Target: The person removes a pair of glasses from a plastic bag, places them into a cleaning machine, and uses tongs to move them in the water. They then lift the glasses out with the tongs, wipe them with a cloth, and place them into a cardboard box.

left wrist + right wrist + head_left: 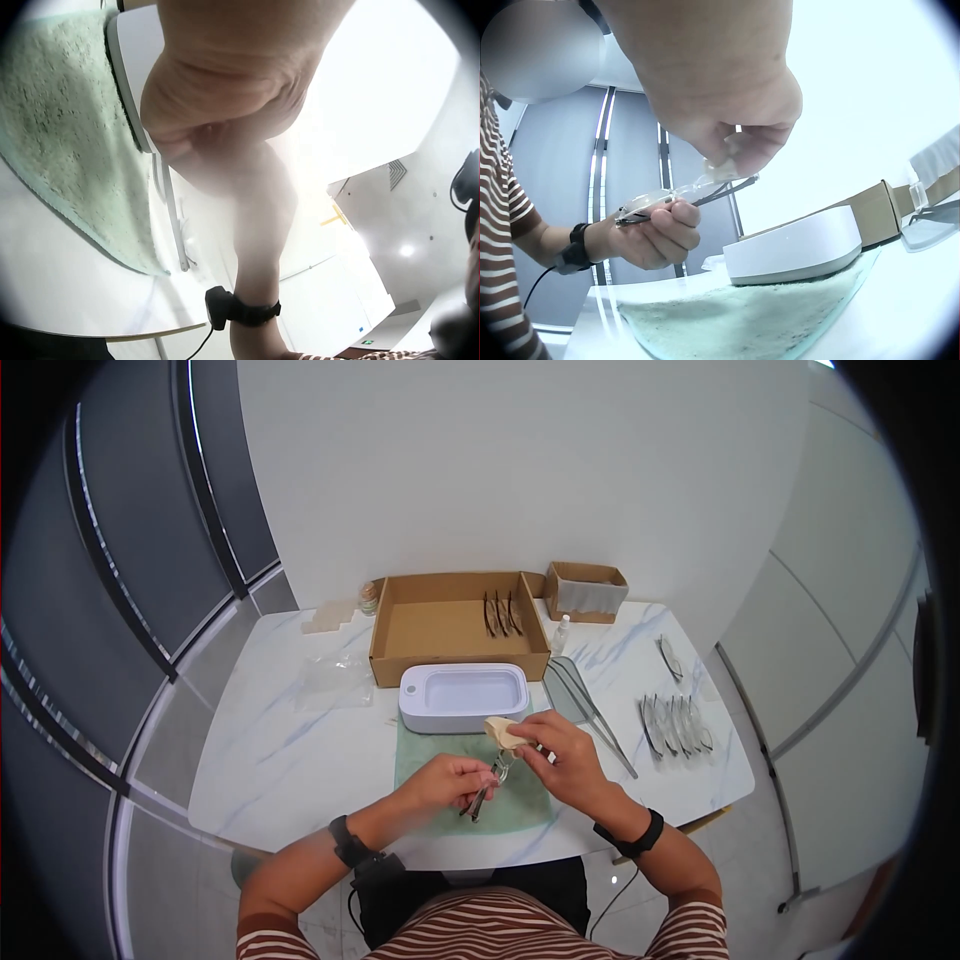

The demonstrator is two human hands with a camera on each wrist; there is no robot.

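Note:
The left hand (455, 780) pinches a pair of glasses (641, 208) by the frame, above the green towel (530, 812). Against the other end of the glasses, the right hand (565, 760) holds a cream cloth (503, 733) between thumb and fingers. Seen from the right wrist, the cloth (726, 166) covers part of one lens, and the dark temples lie folded or close along the frame. In the left wrist view the left hand (225, 97) hides the glasses.
Behind the hands stands a white cleaner (463, 722) with a basin. Farther back are a cardboard box (430, 650) holding glasses, a smaller box (588, 573) and a spray bottle (561, 635). Tweezers (612, 738) and several glasses (675, 728) lie at right, a plastic bag (335, 682) at left.

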